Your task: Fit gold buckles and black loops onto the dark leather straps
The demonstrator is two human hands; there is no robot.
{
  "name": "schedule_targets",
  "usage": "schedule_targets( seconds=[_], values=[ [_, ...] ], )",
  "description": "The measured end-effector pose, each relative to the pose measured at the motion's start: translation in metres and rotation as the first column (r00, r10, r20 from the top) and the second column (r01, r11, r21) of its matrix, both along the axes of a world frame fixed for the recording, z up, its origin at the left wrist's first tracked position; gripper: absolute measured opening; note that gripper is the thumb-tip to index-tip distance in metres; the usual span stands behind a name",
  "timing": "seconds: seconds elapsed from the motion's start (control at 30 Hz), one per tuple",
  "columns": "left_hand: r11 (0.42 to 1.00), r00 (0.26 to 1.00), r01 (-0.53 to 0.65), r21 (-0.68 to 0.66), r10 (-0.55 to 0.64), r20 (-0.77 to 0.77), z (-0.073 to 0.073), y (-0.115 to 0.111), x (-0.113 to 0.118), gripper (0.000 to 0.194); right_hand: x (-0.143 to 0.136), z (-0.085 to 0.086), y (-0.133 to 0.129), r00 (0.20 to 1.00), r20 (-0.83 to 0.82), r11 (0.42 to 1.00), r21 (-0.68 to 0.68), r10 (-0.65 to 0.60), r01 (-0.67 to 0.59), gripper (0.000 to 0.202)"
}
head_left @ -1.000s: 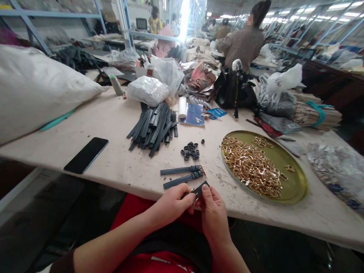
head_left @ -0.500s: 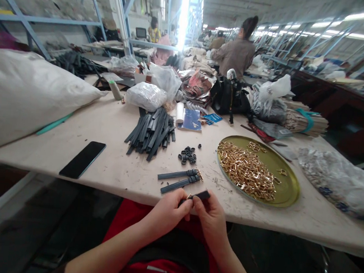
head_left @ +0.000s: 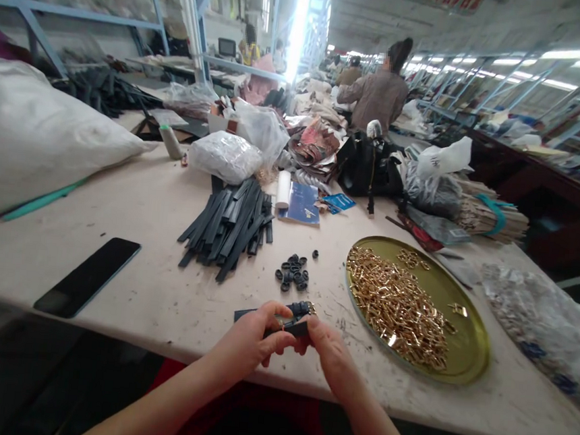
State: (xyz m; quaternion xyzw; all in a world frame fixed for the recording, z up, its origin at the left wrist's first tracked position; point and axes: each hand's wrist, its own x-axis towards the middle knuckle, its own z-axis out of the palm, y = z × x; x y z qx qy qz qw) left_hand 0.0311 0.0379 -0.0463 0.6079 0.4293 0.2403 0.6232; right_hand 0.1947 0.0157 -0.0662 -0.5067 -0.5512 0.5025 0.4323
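Near the table's front edge, a short dark strap (head_left: 296, 329) with a bit of gold metal is held between both hands. My left hand (head_left: 254, 336) grips its left part, thumb and fingers closed on it. The fingers of my right hand (head_left: 327, 346) pinch the right end. Just behind lies a finished-looking dark strap with a gold buckle (head_left: 302, 308), partly hidden by my left hand. Small black loops (head_left: 292, 272) sit in a cluster farther back. To the left of them is a pile of dark strips (head_left: 231, 222).
A round tray (head_left: 479, 342) of gold buckles (head_left: 398, 308) stands at the right. A black phone (head_left: 89, 276) lies at the left. Farther back are a blue booklet (head_left: 301, 203), plastic bags (head_left: 227, 156) and a black bag (head_left: 370, 167). A person (head_left: 377, 93) stands beyond.
The view has tilted and moved closer to the table. Both hands, still holding the strap, are now over the table edge, and my left hand covers part of the straps lying there.
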Motion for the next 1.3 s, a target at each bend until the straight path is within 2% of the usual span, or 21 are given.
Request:
schedule_targets(
  seconds=[0.03,0.07,0.1,0.13,0.17,0.27,0.37,0.43,0.53,0.6,0.63,0.67,0.73,0.8,0.9,1.03,1.13,1.3],
  values=[
    [1.000,0.999,0.006,0.025,-0.005,-0.042,0.001,0.005,-0.001,0.022,0.009,0.002,0.018,0.997,0.083,1.000,0.019,-0.006,0.004,0.051],
    [0.999,0.997,-0.003,0.046,0.007,-0.082,0.001,0.010,-0.003,0.020,0.019,0.004,0.039,0.981,0.175,0.995,0.059,-0.086,0.077,0.050],
    [0.998,0.994,-0.026,0.054,0.031,-0.104,0.002,0.014,-0.004,0.021,0.027,0.005,0.061,0.934,0.303,0.978,0.135,-0.192,0.157,0.043],
    [0.997,0.993,-0.056,0.049,0.061,-0.106,0.003,0.019,-0.005,0.024,0.035,0.005,0.084,0.851,0.436,0.951,0.219,-0.293,0.216,0.035],
    [0.996,0.992,-0.086,0.034,0.089,-0.094,0.003,0.023,-0.005,0.025,0.042,0.003,0.106,0.809,0.479,0.936,0.251,-0.340,0.245,0.027],
    [0.991,0.989,-0.132,0.000,0.131,-0.061,0.001,0.033,-0.006,0.027,0.053,-0.007,0.156,0.761,0.539,0.931,0.255,-0.360,0.259,0.013],
    [0.988,0.987,-0.146,0.044,0.149,-0.068,-0.001,0.036,-0.006,0.026,0.055,-0.015,0.169,0.775,0.539,0.943,0.229,-0.330,0.241,0.004],
    [0.984,0.984,-0.156,0.085,0.162,-0.071,-0.001,0.035,-0.006,0.025,0.053,-0.013,0.156,0.806,0.504,0.949,0.213,-0.312,0.234,0.005],
    [0.975,0.980,-0.180,0.130,0.189,-0.062,0.003,0.030,-0.004,0.024,0.044,0.000,0.116,0.875,0.409,0.964,0.170,-0.260,0.207,0.020],
    [0.970,0.979,-0.189,0.154,0.198,-0.043,0.008,0.024,0.000,0.024,0.035,0.011,0.083,0.963,0.202,0.983,0.075,-0.178,0.166,0.031],
    [0.967,0.979,-0.192,0.165,0.200,-0.031,0.011,0.020,0.002,0.025,0.029,0.016,0.066,0.989,0.033,0.990,0.008,-0.142,0.142,0.034],
    [0.964,0.979,-0.196,0.178,0.202,-0.017,0.013,0.016,0.005,0.025,0.024,0.020,0.051,0.982,-0.146,0.992,-0.058,-0.124,0.116,0.034],
    [0.958,0.979,-0.202,0.203,0.205,0.004,0.016,0.009,0.009,0.027,0.014,0.025,0.026,0.890,-0.432,0.983,-0.164,-0.143,0.079,0.032],
    [0.954,0.979,-0.204,0.219,0.205,0.019,0.016,0.001,0.010,0.026,0.007,0.026,0.010,0.820,-0.547,0.975,-0.213,-0.172,0.063,0.028],
    [0.948,0.980,-0.196,0.251,0.199,0.013,0.014,-0.010,0.008,0.025,0.003,0.026,-0.003,0.793,-0.589,0.974,-0.225,-0.159,0.029,0.022],
    [0.932,0.977,-0.194,0.306,0.213,-0.027,0.015,-0.023,0.003,0.024,0.000,0.027,-0.010,0.831,-0.533,0.975,-0.215,-0.160,0.050,0.028],
    [0.899,0.962,-0.229,0.373,0.268,-0.056,0.019,-0.031,0.001,0.023,-0.004,0.027,-0.015,0.849,-0.502,0.978,-0.199,-0.163,0.070,0.031],
    [0.825,0.910,-0.137,0.548,0.323,-0.259,0.024,-0.038,0.003,0.019,-0.012,0.022,-0.020,0.849,-0.504,0.986,-0.129,-0.156,0.105,0.030]
  ],
)
